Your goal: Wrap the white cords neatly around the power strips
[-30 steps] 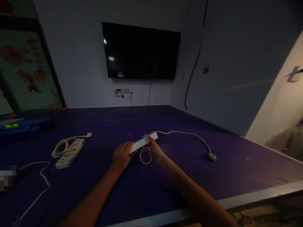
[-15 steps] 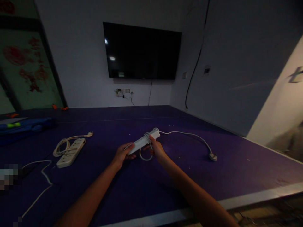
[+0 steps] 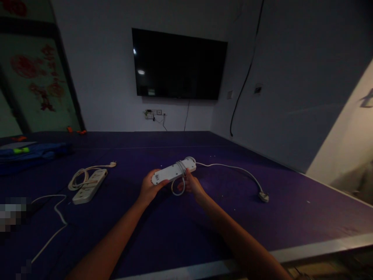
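Observation:
A white power strip (image 3: 169, 173) is held up over the purple table, its screw-studded underside with a small label facing me. My left hand (image 3: 150, 186) is closed around its left end, thumb along the lower edge. At the other end my right hand (image 3: 190, 182) is closed on the strip beside the cord (image 3: 181, 168), which is wrapped around the body; some fingers are hidden behind. A loop of cord hangs below the strip. The rest of the cord runs right to a plug (image 3: 264, 196) lying on the table.
A second power strip (image 3: 90, 186) with a coiled cord lies at left on the purple table (image 3: 175, 241). A thin white cable (image 3: 60, 212) runs near it. Blue cloth (image 3: 43, 151) lies at far left. A television (image 3: 179, 64) hangs on the back wall, with a black cable (image 3: 247, 74) to its right.
The power strip has been rolled over so its underside now faces me, and it lies more level. My left hand has turned with it. The view has shifted slightly.

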Tool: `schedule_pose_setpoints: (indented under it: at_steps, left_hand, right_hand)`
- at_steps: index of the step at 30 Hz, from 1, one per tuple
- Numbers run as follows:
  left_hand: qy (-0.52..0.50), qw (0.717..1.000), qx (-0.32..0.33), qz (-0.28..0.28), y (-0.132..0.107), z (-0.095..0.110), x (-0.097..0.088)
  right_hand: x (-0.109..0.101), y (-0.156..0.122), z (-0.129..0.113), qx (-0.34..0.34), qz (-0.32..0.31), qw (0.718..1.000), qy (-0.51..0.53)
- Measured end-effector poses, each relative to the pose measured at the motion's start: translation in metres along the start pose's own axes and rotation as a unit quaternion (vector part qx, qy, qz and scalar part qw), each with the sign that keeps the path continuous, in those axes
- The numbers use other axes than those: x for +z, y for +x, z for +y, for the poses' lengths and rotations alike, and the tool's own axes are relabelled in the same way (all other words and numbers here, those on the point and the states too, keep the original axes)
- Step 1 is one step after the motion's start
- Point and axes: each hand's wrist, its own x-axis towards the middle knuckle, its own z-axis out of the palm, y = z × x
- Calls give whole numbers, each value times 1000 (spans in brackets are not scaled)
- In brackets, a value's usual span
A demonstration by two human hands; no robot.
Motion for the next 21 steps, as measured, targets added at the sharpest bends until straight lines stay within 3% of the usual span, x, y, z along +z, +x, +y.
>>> schedule_pose_setpoints:
  at_steps: [5,11,16,21]
  left_hand:
    - [125,982,138,3,-3,-5,0]
    - [262,917,297,55,-3,-9,-2]
    - [312,869,375,79,-2,-17,-6]
    - [345,840,410,79,-1,-21,-7]
  right_hand:
    - [0,0,0,17,27,999,-17]
    - [2,-1,-1,5,-2,1000,14]
    - [5,-3,-2,9,-9,999,45]
    - [7,-8,-6,27,-28,996,87]
